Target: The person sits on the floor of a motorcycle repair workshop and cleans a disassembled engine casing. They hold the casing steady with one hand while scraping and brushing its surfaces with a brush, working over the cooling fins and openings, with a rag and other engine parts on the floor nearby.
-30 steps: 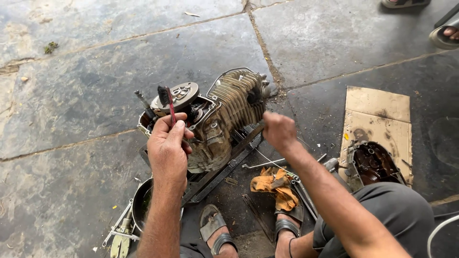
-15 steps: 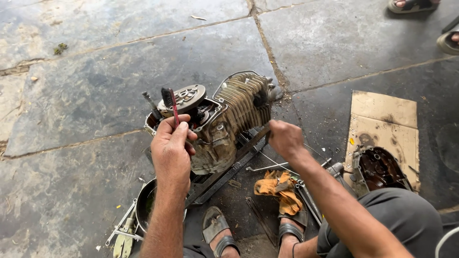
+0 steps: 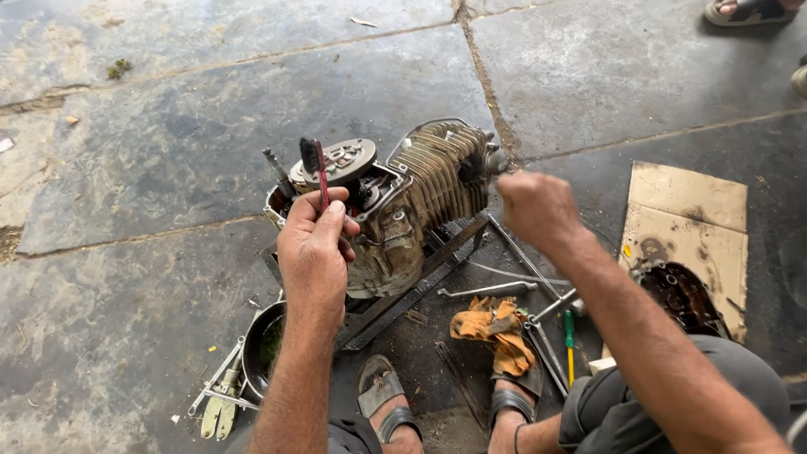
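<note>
The left hand (image 3: pixel 313 248) is gripping a slim red-handled brush (image 3: pixel 319 172), fingers clamped on the handle, dark bristle head pointing up and far, its long axis nearly upright. It is hanging just over the grimy, ribbed metal engine (image 3: pixel 412 202) sitting on the stone floor (image 3: pixel 168 126). The right hand (image 3: pixel 538 208) is hovering right of the finned cylinder, curled into a fist; I cannot tell whether it grips anything.

Engine (image 3: pixel 412 210) on the floor (image 3: pixel 151 151) — rag (image 3: pixel 496 332) before it, cardboard (image 3: pixel 685 214) to its right.
</note>
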